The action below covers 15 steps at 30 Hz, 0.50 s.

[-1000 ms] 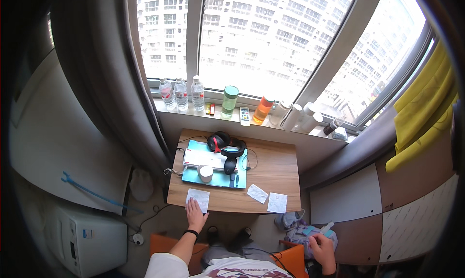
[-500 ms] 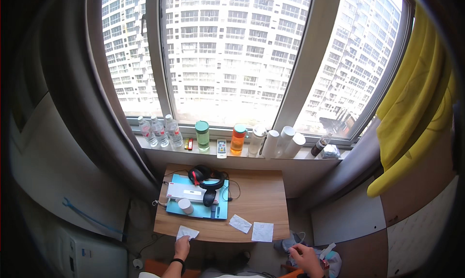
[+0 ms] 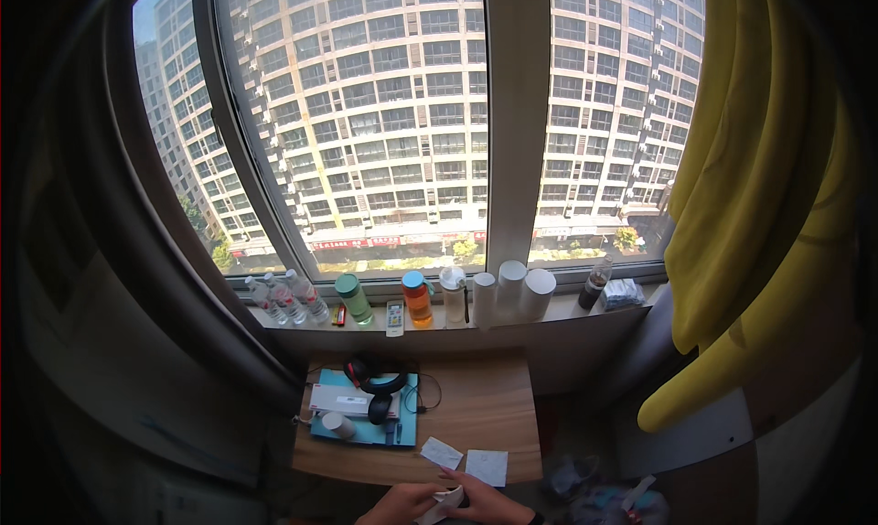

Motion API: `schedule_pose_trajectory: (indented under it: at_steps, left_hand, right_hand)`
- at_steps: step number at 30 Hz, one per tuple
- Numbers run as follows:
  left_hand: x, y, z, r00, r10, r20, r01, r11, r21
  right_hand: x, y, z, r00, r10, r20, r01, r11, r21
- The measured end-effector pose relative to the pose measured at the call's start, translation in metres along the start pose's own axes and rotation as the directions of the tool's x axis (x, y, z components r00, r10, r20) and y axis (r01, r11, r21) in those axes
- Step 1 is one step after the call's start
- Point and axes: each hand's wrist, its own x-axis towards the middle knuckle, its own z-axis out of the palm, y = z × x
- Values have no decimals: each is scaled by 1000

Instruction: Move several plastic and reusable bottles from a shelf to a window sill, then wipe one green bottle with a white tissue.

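At the bottom middle of the frame, the left hand (image 3: 402, 505) and right hand (image 3: 491, 501) have bent fingers, and both hold a bent white paper (image 3: 444, 505) between them. Two flat papers (image 3: 487, 468) lie just above, on the smooth, striped wood table (image 3: 503, 392). Left of the middle, three clear bottles (image 3: 282, 300) have reddish labels, too small to read.

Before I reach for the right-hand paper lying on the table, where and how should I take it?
Pinch the right-hand paper at its near edge, coming from your side. It lies flat, with that edge close to the front of the table, so this part seems easiest.
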Motion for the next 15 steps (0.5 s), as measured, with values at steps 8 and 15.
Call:
schedule_pose_trajectory:
  at_steps: [8, 15]
  left_hand:
    - [53, -27, -24, 995, -46, 92, 48, 999, -17]
    - [149, -62, -134, 811, 100, -577, -107, 994, 22]
  right_hand:
    - [-7, 41, -4, 938, 341, 68, -341, 940, -13]
    - [-10, 10, -10, 857, 356, -372, -396, 917, -37]
